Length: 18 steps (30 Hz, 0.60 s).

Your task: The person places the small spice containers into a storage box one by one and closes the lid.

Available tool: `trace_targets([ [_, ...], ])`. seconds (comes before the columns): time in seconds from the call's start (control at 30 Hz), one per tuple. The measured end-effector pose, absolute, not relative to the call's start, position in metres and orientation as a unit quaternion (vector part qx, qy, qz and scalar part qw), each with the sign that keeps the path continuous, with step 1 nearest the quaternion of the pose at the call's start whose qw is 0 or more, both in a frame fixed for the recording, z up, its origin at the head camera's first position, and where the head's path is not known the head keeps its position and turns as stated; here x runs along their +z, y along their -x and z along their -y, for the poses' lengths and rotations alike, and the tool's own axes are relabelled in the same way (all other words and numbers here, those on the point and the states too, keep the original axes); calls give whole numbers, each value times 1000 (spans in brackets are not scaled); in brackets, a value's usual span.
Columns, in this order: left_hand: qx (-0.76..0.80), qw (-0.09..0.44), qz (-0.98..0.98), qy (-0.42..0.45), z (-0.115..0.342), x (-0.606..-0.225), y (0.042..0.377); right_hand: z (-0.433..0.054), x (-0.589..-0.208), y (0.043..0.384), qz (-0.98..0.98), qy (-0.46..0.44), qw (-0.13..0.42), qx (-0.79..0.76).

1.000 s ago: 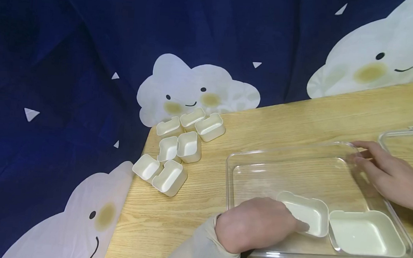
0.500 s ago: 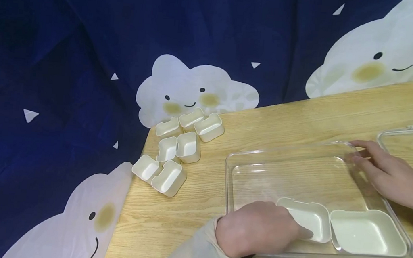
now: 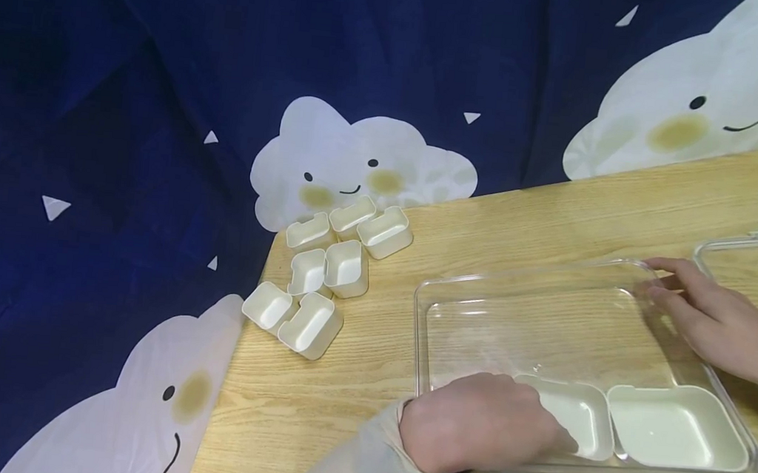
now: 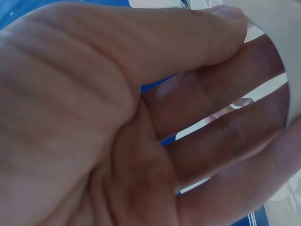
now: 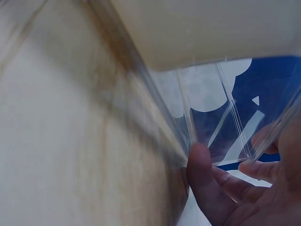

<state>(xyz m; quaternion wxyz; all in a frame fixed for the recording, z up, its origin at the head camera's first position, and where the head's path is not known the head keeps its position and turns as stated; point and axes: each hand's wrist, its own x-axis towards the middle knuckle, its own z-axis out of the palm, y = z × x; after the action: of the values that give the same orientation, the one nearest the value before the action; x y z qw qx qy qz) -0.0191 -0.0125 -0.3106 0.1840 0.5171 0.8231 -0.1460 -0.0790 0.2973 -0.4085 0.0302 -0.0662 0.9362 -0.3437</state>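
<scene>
My left hand (image 3: 484,427) holds the left wall of a small cream storage bin (image 3: 575,415), its thumb reaching inside. The bin sits in the near part of a clear plastic tray (image 3: 532,323). In the left wrist view, the fingers curve behind the bin's pale wall (image 4: 288,28), with the thumb on the other side. To the right, a second cream bin (image 3: 667,430) fills the tray's near right corner, and the two bins stand close together. My right hand (image 3: 720,315) grips the tray's far right corner; the right wrist view shows thumb and fingers around the clear wall.
Several smaller cream bins (image 3: 347,267) stand grouped at the left end of the wooden table (image 3: 370,354). Another clear container (image 3: 753,244) lies at the right edge, beyond the right hand. A dark blue curtain (image 3: 394,45) with cloud prints hangs behind the table.
The left hand has brought the cream bin toward the tray's near wall and slightly right, closer in line with the second bin. My right hand has stayed at the tray's corner.
</scene>
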Motion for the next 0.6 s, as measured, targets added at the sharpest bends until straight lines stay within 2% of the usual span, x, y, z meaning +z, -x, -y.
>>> trace_targets([
  [0.2, -144, 207, -823, -510, 9, -311, 18, -298, -409, 78, -936, 68, 24, -345],
  [0.6, -148, 195, -822, -515, 7, -313, 17, -299, -407, 78, -936, 63, 37, -346],
])
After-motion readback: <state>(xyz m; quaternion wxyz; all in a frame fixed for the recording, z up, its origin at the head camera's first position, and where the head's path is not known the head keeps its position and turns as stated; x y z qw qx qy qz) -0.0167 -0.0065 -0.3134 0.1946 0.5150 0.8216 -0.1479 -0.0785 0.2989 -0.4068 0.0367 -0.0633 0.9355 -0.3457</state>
